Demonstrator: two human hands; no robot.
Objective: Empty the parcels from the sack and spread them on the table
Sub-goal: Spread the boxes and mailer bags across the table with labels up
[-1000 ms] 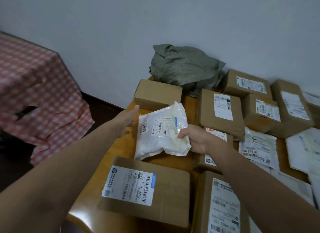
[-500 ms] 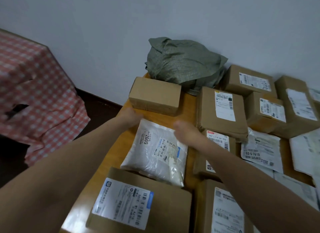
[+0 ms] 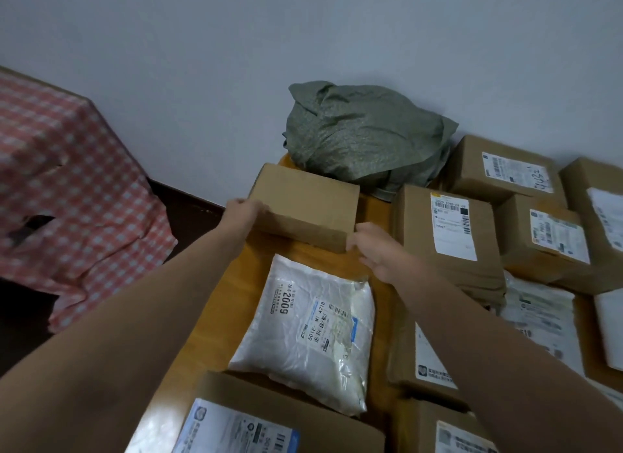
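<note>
- The wooden table [image 3: 241, 294] fills the lower right of the view and stands against a pale wall. Parcels cover most of its top.
- A red-and-white checked cloth [image 3: 77, 189] drapes over something off to the left, well apart from the table.
- The green sack [image 3: 364, 139] lies slumped and crumpled at the table's far edge against the wall. It is just behind the plain box and beside the labelled cartons.
- Labelled cardboard cartons [image 3: 448, 230] sit close together along the right side, some touching each other. Flat pale mailers are partly tucked among them at the far right.
- Another labelled carton [image 3: 269, 425] lies at the near edge, with its far side just beside the white mailer.
- A white plastic mailer [image 3: 310, 331] lies flat in the middle of the table, label up. It sits between the near carton and the plain box, and neither hand touches it.
- A plain box [image 3: 303, 200] with no label showing rests at the far left corner of the table, just in front of the sack.
- The left hand [image 3: 242, 213] grips the plain box's left end, with fingers curled over its edge.
- The right hand [image 3: 374, 250] touches the box's near right corner. I cannot tell whether it grips there.
</note>
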